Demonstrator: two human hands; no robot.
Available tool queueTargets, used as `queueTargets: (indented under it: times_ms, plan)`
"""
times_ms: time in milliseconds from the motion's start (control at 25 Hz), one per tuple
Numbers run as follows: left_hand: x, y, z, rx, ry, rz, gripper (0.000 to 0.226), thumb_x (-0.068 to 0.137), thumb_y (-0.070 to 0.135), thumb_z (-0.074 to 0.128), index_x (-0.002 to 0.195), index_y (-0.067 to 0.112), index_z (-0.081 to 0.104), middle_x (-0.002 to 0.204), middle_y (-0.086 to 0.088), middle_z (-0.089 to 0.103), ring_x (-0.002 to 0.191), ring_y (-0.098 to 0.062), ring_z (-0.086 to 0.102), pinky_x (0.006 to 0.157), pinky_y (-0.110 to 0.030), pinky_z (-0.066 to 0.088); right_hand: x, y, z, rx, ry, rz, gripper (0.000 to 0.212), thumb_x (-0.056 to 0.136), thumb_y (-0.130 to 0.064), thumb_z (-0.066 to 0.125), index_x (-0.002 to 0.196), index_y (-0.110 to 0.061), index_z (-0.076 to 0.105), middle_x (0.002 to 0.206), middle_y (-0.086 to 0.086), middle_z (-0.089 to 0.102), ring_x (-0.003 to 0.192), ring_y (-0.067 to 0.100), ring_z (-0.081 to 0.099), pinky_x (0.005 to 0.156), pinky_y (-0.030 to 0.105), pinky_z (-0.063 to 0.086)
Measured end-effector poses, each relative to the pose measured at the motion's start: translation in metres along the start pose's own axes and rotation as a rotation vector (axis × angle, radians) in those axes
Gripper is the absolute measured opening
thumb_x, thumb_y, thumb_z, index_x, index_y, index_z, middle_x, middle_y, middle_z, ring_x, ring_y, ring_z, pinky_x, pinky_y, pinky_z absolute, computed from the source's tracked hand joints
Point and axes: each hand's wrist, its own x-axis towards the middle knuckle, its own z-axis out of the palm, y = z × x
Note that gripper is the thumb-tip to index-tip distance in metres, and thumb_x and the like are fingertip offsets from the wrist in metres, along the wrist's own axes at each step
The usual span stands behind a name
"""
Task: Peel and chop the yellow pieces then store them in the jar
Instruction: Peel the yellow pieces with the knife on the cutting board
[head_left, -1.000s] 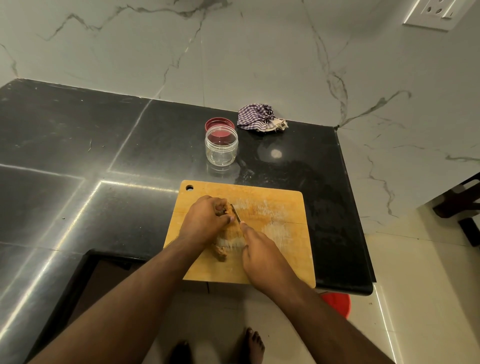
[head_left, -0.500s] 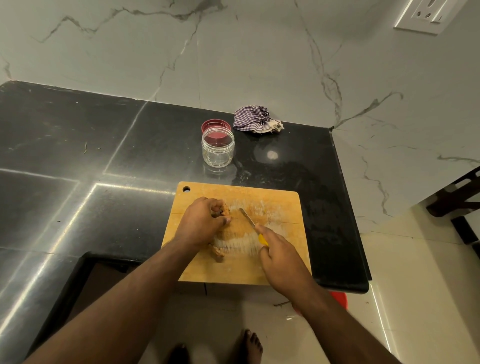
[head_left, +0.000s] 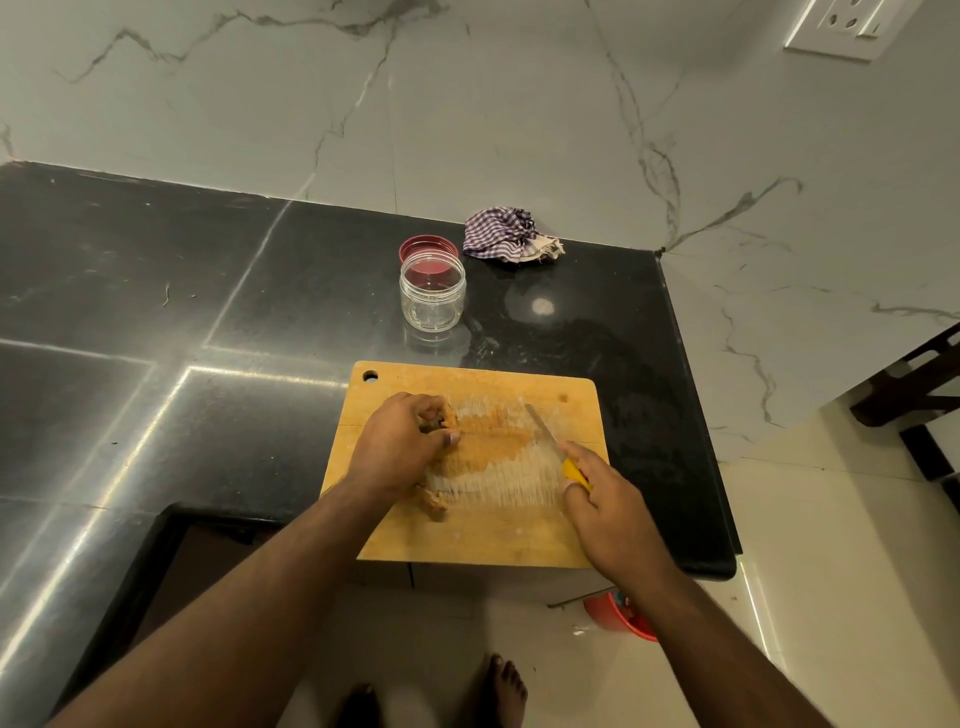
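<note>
On a black stone counter's scored wooden cutting board (head_left: 483, 530), the left hand (head_left: 400, 441) pinches a yellowish-brown piece (head_left: 450, 415) while the right hand (head_left: 608, 493), grasping the yellow-handled knife (head_left: 558, 449), should bring the blade back beside those fingertips, cutting clear of them.

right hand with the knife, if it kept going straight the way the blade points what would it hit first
The right hand holds a knife pointing up and left across the cutting board. Going straight on, it would probably cross bare board, then reach the open jar, though depth is unclear.
</note>
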Motion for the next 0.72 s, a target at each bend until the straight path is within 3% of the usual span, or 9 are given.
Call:
queueTargets:
  times_ms: [160, 360, 720]
  plan:
    - [0.0, 0.0, 0.0, 0.003, -0.014, -0.003, 0.057, 0.085, 0.033, 0.077, 0.137, 0.021, 0.059, 0.123, 0.004, 0.062, 0.099, -0.006, 0.053, 0.083, -0.024, 0.048, -0.01, -0.027, 0.025, 0.078, -0.095, -0.07, 0.048, 0.102, -0.018, 0.046, 0.147, -0.031, 0.04, 0.14, -0.015, 0.046, 0.12, -0.003, 0.04, 0.094, 0.009, 0.032]
    - [-0.002, 0.006, -0.002, 0.006, -0.008, 0.004, 0.05, 0.087, 0.029, 0.075, 0.134, 0.02, 0.061, 0.11, 0.007, 0.059, 0.095, -0.008, 0.054, 0.076, -0.021, 0.043, -0.013, -0.038, 0.043, -0.007, -0.121, -0.103, 0.051, 0.103, -0.019, 0.042, 0.152, -0.027, 0.032, 0.149, -0.006, 0.043, 0.133, 0.007, 0.04, 0.104, 0.014, 0.029]
    - [-0.002, 0.009, -0.003, 0.042, -0.002, 0.014, 0.044, 0.087, 0.026, 0.075, 0.129, 0.019, 0.065, 0.103, 0.011, 0.053, 0.095, -0.009, 0.053, 0.077, -0.023, 0.042, -0.012, -0.049, 0.051, -0.068, -0.156, -0.116, 0.052, 0.104, -0.022, 0.036, 0.154, -0.026, 0.025, 0.144, -0.004, 0.046, 0.125, 0.008, 0.045, 0.104, 0.024, 0.039]
